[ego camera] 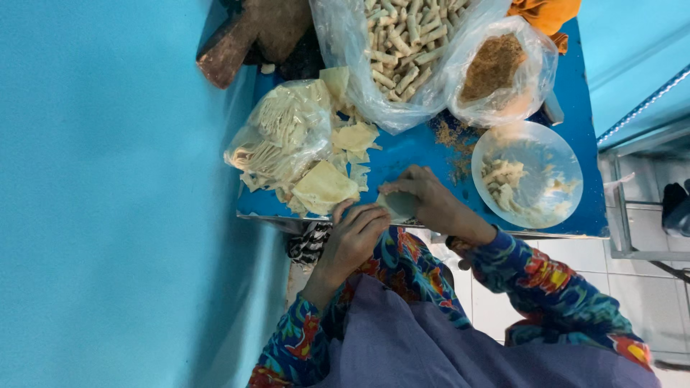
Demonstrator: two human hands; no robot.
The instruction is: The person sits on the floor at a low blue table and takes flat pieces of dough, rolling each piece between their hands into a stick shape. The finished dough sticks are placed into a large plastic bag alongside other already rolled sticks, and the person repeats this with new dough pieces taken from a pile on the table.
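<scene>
Blue covers the small table (402, 154), and the work sits at its near edge. Farthest left, by the table's left edge, a clear bag of pale wrapper sheets (277, 136) lies on its side, with loose wrappers (327, 187) spilled beside it towards the near edge. Just right of those, the left hand (356, 237) curls its fingers over one end of a small pale wrapper piece (397, 205), and the right hand (431, 201) pinches the other end from above; both hands are closed narrowly on this one piece, holding it right at the near edge, between the loose wrappers and the plate. How much filling lies inside it cannot be told, since the fingers cover most of it.

To roll such a piece well, I judge that the fingertips should press evenly along its length and keep the sheet taut, so that it closes tight without tearing; the thin sheet looks likely to crack if pinched hard at one spot. Working over the table rather than past its edge would catch any crumbs.

Further right, at the far edge, a large clear bag of finished rolls (402, 50) stands open, and beside it a smaller bag of brown crumbly filling (496, 68). Some brown crumbs (453, 140) are scattered on the table below it. At the near right corner rests a clear round plate (560, 194) with pale bits.
</scene>
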